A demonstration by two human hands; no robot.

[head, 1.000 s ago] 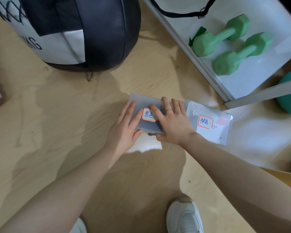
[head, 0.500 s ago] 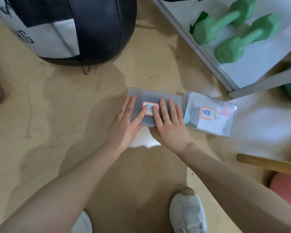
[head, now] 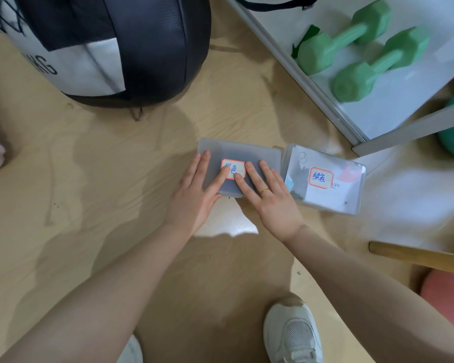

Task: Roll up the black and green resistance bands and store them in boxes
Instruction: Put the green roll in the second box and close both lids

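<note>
Two frosted plastic boxes lie side by side on the wooden floor. The left box is closed and carries a red-framed label with blue writing. My left hand and my right hand both press flat on its lid, fingers straight. The right box is closed too, labelled the same way, with dark and coloured contents showing through its lid. A black strap or band lies on the white shelf at the top. No band is in either hand.
A large black and white punching bag stands at the upper left. A white shelf at the upper right holds two green dumbbells. A wooden stick, a pink ball and my white shoe are nearby.
My right hand slid back toward me on the lid, its fingers now straight beside the left hand's. The boxes stay in place.
</note>
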